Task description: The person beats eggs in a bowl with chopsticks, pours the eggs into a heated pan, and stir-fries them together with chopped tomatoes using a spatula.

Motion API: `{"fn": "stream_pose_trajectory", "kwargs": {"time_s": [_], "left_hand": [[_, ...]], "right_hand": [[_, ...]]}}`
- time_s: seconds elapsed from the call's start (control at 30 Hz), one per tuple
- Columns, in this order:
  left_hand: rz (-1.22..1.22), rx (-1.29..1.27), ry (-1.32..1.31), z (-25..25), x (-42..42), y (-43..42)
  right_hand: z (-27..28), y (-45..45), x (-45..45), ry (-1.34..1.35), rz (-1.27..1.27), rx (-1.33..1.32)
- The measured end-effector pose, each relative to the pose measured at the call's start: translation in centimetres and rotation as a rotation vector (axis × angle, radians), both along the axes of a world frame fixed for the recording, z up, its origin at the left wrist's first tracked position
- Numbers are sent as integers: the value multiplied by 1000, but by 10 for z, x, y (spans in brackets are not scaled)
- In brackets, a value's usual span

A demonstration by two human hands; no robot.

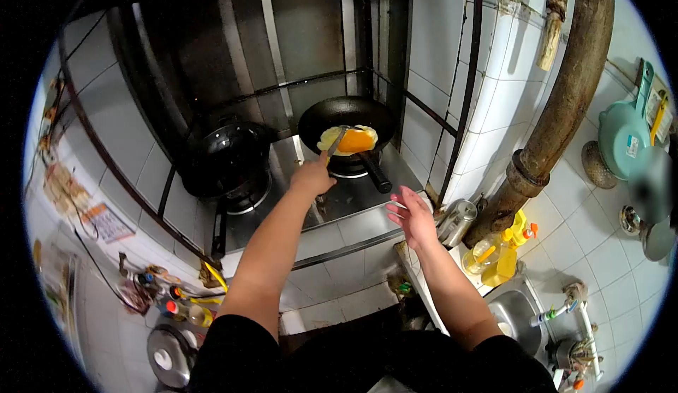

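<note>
Head view, egg (pixel 358 141) inside pan (pixel 346 113), right fingers (pixel 409 200) outside

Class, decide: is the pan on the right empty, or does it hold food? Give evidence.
The pan holds food: a yellow-orange piece, probably egg, lies inside, and the left hand holds a utensil over it.

A kitchen: a stove (pixel 284 163) and frying pan (pixel 346 112) beyond the left hand (pixel 313 177), sink (pixel 519 312) well right, and, dimly lit, probably a wok (pixel 229 156) left.
</note>
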State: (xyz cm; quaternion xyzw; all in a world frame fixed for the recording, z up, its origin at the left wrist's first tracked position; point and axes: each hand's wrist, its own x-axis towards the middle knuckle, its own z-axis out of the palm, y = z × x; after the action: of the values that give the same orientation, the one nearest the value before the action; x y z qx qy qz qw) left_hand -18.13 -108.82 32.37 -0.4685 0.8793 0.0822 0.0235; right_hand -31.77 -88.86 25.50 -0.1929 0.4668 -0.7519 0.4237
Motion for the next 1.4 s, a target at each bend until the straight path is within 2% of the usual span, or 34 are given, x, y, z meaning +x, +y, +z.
{"fn": "stream_pose_trajectory", "kwargs": {"time_s": [0.03,0.17,0.37,0.47,0.57,0.6,0.73,0.83,0.9,1.03,1.13,1.3,1.4], "left_hand": [[-15,52,-23,-5,-2,-7],[-24,-20,45,0,9,-24],[-179,-162,56,118,91,-21],[-268,-269,-22,144,111,-23],[-298,-292,-143,149,112,-34],[-240,-189,-213,161,104,-23],[-295,-152,-208,140,85,-30],[-346,-252,-13,92,62,-43],[-251,-196,13,81,45,-45],[-210,-243,103,85,37,-38],[-274,-285,59,90,42,-48],[-239,-254,-34,112,58,-27],[-213,-242,-29,104,65,-34]], "right_hand": [[-2,-14,0,-84,-16,18],[11,-40,-2,-357,-6,86],[28,-50,-8,-253,153,83],[31,-52,-8,-142,218,118],[24,-58,-9,-16,240,184],[24,-60,-11,24,241,209],[24,-59,-13,110,267,239],[22,-58,-16,118,294,246],[27,-53,-14,151,287,251],[23,-48,-10,282,247,268],[23,-44,-7,468,215,299],[20,-41,-7,721,161,332],[16,-44,-7,832,127,338]]}}
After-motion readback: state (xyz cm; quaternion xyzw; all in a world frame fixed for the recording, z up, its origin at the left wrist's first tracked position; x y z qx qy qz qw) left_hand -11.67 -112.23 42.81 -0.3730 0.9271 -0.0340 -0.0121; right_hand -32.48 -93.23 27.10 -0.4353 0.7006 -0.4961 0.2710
